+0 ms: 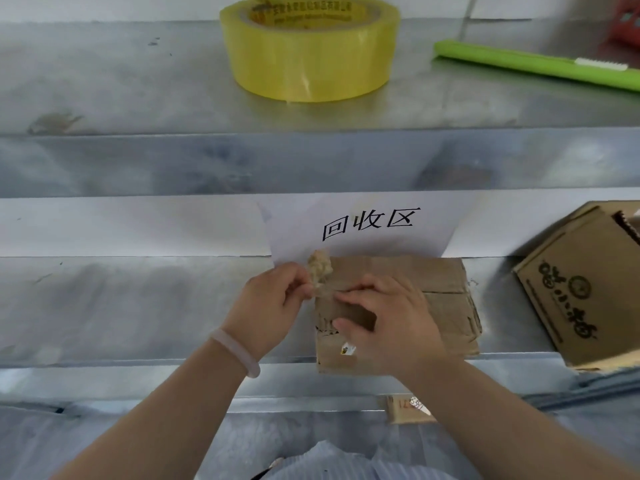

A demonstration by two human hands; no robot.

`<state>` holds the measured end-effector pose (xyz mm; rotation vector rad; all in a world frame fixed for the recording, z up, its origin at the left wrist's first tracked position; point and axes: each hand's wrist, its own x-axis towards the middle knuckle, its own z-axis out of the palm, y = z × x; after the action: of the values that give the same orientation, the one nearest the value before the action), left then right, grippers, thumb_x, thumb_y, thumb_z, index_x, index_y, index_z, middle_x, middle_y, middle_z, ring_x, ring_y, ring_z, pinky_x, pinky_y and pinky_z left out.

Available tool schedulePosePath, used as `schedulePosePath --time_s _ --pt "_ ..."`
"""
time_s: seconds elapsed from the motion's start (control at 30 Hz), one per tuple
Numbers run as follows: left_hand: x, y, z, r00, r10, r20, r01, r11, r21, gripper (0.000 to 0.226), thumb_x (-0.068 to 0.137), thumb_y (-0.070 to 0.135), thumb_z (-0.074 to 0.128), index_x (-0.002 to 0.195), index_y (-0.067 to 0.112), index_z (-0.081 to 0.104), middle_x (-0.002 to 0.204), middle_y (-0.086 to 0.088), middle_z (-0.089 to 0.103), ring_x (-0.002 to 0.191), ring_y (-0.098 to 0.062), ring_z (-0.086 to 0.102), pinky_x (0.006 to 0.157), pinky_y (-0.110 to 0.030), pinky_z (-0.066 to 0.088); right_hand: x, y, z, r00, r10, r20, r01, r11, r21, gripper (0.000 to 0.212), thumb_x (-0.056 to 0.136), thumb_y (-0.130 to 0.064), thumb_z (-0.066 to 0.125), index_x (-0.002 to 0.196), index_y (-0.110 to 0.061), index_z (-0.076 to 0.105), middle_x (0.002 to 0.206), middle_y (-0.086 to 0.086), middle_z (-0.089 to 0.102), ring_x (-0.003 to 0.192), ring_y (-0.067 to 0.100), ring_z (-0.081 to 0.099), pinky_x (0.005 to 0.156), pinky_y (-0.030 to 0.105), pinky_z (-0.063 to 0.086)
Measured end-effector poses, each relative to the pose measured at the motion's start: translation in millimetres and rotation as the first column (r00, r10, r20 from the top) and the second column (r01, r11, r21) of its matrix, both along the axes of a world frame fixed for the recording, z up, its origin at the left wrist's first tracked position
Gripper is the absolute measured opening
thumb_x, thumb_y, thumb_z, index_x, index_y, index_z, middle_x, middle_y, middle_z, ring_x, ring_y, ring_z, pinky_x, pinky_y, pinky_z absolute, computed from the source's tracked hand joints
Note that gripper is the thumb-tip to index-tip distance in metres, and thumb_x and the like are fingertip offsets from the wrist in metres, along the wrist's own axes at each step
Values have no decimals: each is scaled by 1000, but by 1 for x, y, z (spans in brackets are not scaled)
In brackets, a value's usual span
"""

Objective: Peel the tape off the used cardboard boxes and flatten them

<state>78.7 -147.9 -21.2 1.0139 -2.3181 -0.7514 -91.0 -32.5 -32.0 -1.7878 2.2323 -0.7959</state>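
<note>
Mid-peel — my left hand (272,303) pinches the wadded tape (320,268), my right hand (394,323) presses flat on the cardboard box (446,292) at the desk's (138,306) near edge; next, I reckon, a steady pull leftward.

The right edge cuts off a red object (627,24), upper right, and a printed brown cardboard box (585,289) below.

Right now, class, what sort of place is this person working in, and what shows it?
Probably a packing room's recycling corner: a paper sign reading 回收区 (recycling area), a worn cardboard box with peeled tape, and a yellow tape roll and green cutter on the metal shelf.
</note>
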Motion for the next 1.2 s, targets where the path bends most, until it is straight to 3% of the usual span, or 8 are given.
schedulePosePath --time_s 0.17,0.43,0.57,0.67,0.87,0.97,1.07,1.2 --pt "-5 -12 1 997 -66 -27 68 995 67 9 90 14 60 83 20 60 74 8 68 74 -10 65 72 -31 51 3 1 1 999 -36 6 36 999 -16 43 71 -62 57 107 -45 72 108 -25 58 105 10 53 94 29 36" --pt "-14 -29 -5 984 -116 -132 151 945 291 24 93 5 55 78 23 56 71 4 67 67 -6 68 68 -32 54 6 1 3 999 -51 -13 51 999 8 41 72 -61 59 107 -43 73 107 -22 59 104 14 55 96 39 43" --pt "-12 -38 -1 961 -204 -185 260 895 361 22 93 4 57 80 21 60 72 5 68 67 -6 68 67 -23 52 6 2 6 997 -76 5 76 997 34 44 69 -65 56 106 -48 71 104 -31 51 107 3 47 100 17 27" --pt "-10 -45 2 938 -293 -186 336 899 280 18 94 10 57 82 20 65 75 5 70 73 -6 69 75 -30 56 7 -3 11 993 -115 40 113 992 56 33 71 -60 66 101 -47 73 104 -30 54 109 1 46 99 15 26" --pt "3 -47 -8 921 -269 -281 366 843 393 23 90 4 62 92 27 64 85 5 73 84 -10 70 87 -41 55 21 -18 20 969 -245 -26 247 965 86 32 76 -53 73 107 -48 69 104 -20 59 109 6 48 93 21 31" --pt "11 -42 -13 910 -283 -301 388 838 384 35 87 0 63 96 33 62 88 11 72 90 -8 68 87 -32 53 30 -26 19 970 -241 -39 242 970 22 29 75 -53 70 100 -39 74 94 -15 60 104 18 56 94 35 42" --pt "12 -36 -12 883 -348 -315 446 832 331 34 80 13 64 104 37 61 96 8 69 92 -4 66 84 -21 52 37 -32 20 973 -215 -83 215 976 -7 29 76 -48 67 96 -28 75 93 -6 66 98 24 58 88 37 47" --pt "10 -38 -14 863 -424 -275 493 825 274 41 82 12 62 116 34 60 105 1 60 95 -5 64 84 -14 49 39 -37 21 971 -202 -128 207 978 29 19 81 -36 70 92 -20 72 94 -2 65 97 24 56 84 35 46"
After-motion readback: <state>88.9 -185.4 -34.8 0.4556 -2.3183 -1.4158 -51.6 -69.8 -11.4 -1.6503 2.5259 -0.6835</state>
